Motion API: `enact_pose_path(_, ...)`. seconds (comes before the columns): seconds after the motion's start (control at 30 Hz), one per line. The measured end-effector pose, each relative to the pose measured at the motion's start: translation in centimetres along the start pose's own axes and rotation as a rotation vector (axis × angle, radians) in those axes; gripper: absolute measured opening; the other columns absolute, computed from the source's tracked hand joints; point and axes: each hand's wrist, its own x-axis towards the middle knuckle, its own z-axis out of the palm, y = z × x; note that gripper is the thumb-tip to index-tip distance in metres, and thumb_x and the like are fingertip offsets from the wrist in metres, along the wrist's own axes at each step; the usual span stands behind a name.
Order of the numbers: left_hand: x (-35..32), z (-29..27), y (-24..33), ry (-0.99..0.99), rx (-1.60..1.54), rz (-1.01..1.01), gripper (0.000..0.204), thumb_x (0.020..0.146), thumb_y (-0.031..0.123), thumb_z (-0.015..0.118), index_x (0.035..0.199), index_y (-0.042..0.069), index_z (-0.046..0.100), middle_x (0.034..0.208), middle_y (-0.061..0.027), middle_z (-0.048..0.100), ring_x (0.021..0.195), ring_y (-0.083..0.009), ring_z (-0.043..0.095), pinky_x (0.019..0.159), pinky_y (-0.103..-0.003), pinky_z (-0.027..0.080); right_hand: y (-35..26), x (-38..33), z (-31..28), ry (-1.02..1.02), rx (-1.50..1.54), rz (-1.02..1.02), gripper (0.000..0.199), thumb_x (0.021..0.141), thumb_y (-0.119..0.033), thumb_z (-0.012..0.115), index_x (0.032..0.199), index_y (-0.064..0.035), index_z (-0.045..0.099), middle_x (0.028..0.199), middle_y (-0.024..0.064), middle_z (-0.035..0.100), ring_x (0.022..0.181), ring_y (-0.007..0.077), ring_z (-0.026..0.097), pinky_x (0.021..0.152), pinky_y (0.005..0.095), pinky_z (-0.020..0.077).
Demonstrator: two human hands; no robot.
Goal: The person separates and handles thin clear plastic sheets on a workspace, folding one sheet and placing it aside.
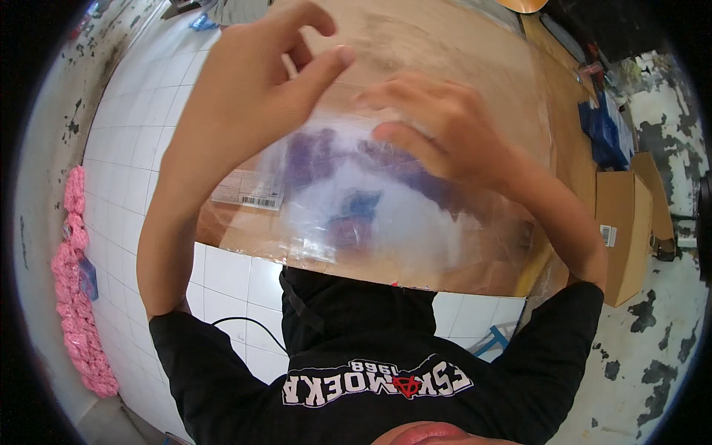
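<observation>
My left hand (271, 85) is raised over the tabletop, its fingers curved and thumb apart, with nothing visible in it. To its right, my right hand (449, 130) hovers lower, slightly blurred. Its fingers are bent and its thumb stands away from them; I see nothing held there. A gap separates the two hands. Beneath them lies a brown cardboard-like table covering (437, 52), its near part under a glossy clear layer (326, 222) with bluish-white reflections. A white barcode label (248, 191) shows on the covering below my left wrist.
An open cardboard box (621, 222) and a blue package (610, 133) stand along the right side. A pink bundle (78, 297) lies by the left wall on the white tiled floor (122, 178). A round orange-brown object (523, 4) shows at the far edge.
</observation>
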Motion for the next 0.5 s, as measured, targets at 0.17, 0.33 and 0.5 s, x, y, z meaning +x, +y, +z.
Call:
enact_pose_path(0.17,-0.7,3.5,-1.0,-0.179,0.081,0.292,0.039,0.086,0.030,0.067,0.111,0.002,0.059,0.091,-0.0135,0.061,0.081,-0.0250,0.059,0.075,-0.035,0.047,1.5,-4.0,-2.5,-0.212,0.072,0.094,0.056,0.085,-0.045,0.064,0.125,-0.0070,0.054,0.120,0.0213,0.057,0.109,0.0387,0.055,0.094,0.0449,0.0453)
enact_pose_path(0.33,-1.5,4.5,-1.2,-0.356,0.212,0.393,0.055,0.082,0.044,0.066,0.115,0.000,0.058,0.111,-0.0185,0.056,0.102,-0.0330,0.055,0.089,-0.040,0.045,-0.6,-6.3,-2.8,-0.323,-0.050,0.117,0.076,0.080,-0.056,0.065,0.135,-0.0084,0.046,0.139,0.0243,0.041,0.130,0.0421,0.039,0.107,0.0512,0.0333)
enact_pose_path(0.5,-0.1,4.9,-1.0,-0.391,0.178,0.349,0.047,0.083,0.040,0.066,0.109,0.001,0.059,0.098,-0.0169,0.055,0.092,-0.0326,0.056,0.082,-0.042,0.046,-0.4,-7.3,-1.6,-0.248,-0.059,0.137,0.071,0.082,-0.054,0.063,0.134,-0.0080,0.046,0.139,0.0229,0.041,0.130,0.0405,0.040,0.108,0.0543,0.0304)
